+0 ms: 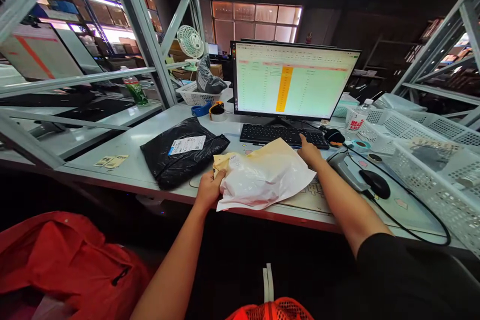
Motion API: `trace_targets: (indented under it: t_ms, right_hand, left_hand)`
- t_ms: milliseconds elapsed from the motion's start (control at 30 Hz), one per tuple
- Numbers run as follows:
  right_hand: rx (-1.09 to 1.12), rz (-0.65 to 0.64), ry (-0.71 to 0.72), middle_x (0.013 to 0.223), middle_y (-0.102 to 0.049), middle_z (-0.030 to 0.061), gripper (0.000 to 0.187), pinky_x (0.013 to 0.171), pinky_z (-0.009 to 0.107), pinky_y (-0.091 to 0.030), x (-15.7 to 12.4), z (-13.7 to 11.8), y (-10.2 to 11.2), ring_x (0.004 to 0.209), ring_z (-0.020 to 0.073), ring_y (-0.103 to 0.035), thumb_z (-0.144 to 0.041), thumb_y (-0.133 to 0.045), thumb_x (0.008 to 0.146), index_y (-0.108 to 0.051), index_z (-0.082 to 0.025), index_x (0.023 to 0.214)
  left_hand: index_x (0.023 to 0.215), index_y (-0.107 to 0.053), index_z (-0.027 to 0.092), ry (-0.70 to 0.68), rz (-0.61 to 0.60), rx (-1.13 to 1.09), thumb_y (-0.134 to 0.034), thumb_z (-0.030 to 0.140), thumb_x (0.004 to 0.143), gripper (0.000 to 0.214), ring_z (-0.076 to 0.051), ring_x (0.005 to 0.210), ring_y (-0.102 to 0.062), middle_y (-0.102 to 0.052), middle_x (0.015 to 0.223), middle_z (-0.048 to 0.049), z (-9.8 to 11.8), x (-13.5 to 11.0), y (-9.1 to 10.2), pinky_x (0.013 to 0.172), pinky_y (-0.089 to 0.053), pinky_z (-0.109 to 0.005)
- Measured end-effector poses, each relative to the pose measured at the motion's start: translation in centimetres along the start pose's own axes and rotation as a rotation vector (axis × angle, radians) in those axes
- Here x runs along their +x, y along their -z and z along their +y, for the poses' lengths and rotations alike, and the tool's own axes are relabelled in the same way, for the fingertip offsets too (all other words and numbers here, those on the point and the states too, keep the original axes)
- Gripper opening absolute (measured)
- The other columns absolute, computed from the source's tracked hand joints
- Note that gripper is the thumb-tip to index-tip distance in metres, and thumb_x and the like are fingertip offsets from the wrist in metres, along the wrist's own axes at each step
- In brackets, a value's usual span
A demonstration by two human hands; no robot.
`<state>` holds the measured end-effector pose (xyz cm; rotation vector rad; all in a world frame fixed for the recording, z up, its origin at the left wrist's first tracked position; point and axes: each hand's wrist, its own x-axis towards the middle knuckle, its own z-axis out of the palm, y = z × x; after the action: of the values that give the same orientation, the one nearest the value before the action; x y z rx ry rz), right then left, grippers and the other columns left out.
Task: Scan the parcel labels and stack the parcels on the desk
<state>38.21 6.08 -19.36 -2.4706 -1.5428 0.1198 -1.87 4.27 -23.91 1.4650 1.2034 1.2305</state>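
Note:
My left hand is closed on the left end of a white plastic mailing bag, with the thumb on top. A pale yellow sheet or lining shows along the bag's far side; I cannot tell which. My right hand holds nothing and has its index finger stretched onto the right part of a black keyboard. Its other fingers are partly hidden. Left of the bag lies a black plastic parcel with a white label. The monitor behind the keyboard shows a spreadsheet with an orange column.
A grey handheld scanner and a black mouse lie to the right, with a cable looping around. White baskets and a bottle stand beyond. Tape rolls sit at back left. Metal frame posts flank the desk.

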Motion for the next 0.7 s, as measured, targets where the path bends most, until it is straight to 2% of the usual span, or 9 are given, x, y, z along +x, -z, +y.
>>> trace_targets:
  t_ms: [133,200,300,367,400,467,567,633,700]
  right_hand:
    - [0.054,0.005,-0.084,0.136,-0.064,0.0312,0.047,0.108,0.048,-0.047,0.7,-1.1,-0.2,0.129,0.0387,-0.061,-0.017,-0.052,0.098,-0.060,-0.004,0.142]
    - [0.104,0.010,-0.093,0.138,-0.062,0.0321,0.045,0.109,0.048,-0.046,0.8,-1.6,0.4,0.132,0.0390,-0.060,-0.020,-0.053,0.100,-0.061,-0.003,0.141]
    - [0.213,0.009,0.004,0.146,-0.059,0.0282,0.054,0.114,0.045,-0.043,0.3,-2.8,2.1,0.136,0.0355,-0.057,-0.032,-0.054,0.104,-0.054,-0.006,0.151]
    - [0.297,-0.031,0.132,0.147,-0.062,0.0192,0.053,0.113,0.037,-0.045,-0.6,-4.3,3.2,0.133,0.0287,-0.060,-0.044,-0.050,0.108,-0.057,-0.015,0.152]
    - [0.347,-0.080,0.207,0.144,-0.065,0.0142,0.051,0.109,0.034,-0.048,-1.4,-5.1,3.7,0.127,0.0256,-0.064,-0.050,-0.046,0.109,-0.061,-0.020,0.148]
    - [0.475,-0.270,0.397,0.136,-0.071,0.0079,0.049,0.100,0.032,-0.054,-3.8,-7.0,4.2,0.115,0.0232,-0.069,-0.056,-0.046,0.108,-0.069,-0.025,0.139]
    - [0.537,-0.572,0.708,0.125,-0.075,0.0068,0.047,0.089,0.032,-0.057,-8.8,-8.9,4.2,0.105,0.0250,-0.071,-0.049,-0.074,0.092,-0.071,-0.023,0.131]
    - [0.438,-0.580,0.793,0.110,-0.077,0.0055,0.039,0.082,0.031,-0.055,-12.1,-8.5,4.7,0.093,0.0238,-0.070,-0.034,-0.081,0.082,-0.075,-0.020,0.118]
    - [0.437,-0.446,0.749,0.097,-0.077,0.0032,0.025,0.082,0.031,-0.054,-15.0,-6.0,6.7,0.087,0.0222,-0.068,-0.029,-0.076,0.083,-0.078,-0.020,0.106]
  left_hand:
    - [0.082,-0.076,0.013,-0.004,-0.013,-0.030,-0.070,0.068,0.074,0.056,-0.023,0.072,-0.063,-0.075,0.078,-0.0091,0.0,0.1,-0.1,0.066,-0.045,-0.032]
    - [0.082,-0.076,0.012,-0.005,-0.016,-0.042,-0.071,0.070,0.073,0.058,-0.023,0.072,-0.064,-0.075,0.078,-0.0090,0.0,0.1,-0.1,0.066,-0.046,-0.031]
    - [0.086,-0.076,0.012,-0.009,-0.030,-0.071,-0.072,0.074,0.073,0.064,-0.025,0.076,-0.066,-0.076,0.082,-0.0103,-0.2,0.1,-0.1,0.068,-0.048,-0.032]
    - [0.095,-0.076,0.012,-0.029,-0.031,-0.115,-0.071,0.076,0.075,0.068,-0.026,0.081,-0.068,-0.077,0.088,-0.0112,-0.4,0.0,-0.1,0.070,-0.050,-0.032]
    - [0.098,-0.076,0.012,-0.043,-0.021,-0.131,-0.070,0.078,0.076,0.069,-0.026,0.083,-0.069,-0.077,0.091,-0.0115,-0.4,-0.1,0.0,0.072,-0.052,-0.033]
    - [0.102,-0.075,0.013,-0.083,0.015,-0.118,-0.067,0.080,0.078,0.071,-0.027,0.085,-0.070,-0.078,0.097,-0.0124,-0.2,-0.3,0.0,0.075,-0.054,-0.034]
    - [0.105,-0.075,0.013,-0.144,0.015,-0.024,-0.061,0.080,0.083,0.071,-0.030,0.095,-0.071,-0.078,0.107,-0.0149,0.3,-0.7,-0.1,0.083,-0.056,-0.037]
    - [0.110,-0.075,0.015,-0.165,-0.022,0.051,-0.060,0.077,0.086,0.068,-0.032,0.102,-0.072,-0.078,0.112,-0.0144,0.5,-1.1,-0.3,0.086,-0.057,-0.038]
    - [0.109,-0.076,0.017,-0.154,-0.029,0.121,-0.061,0.075,0.087,0.064,-0.033,0.100,-0.074,-0.080,0.108,-0.0123,0.3,-1.2,-0.3,0.085,-0.059,-0.039]
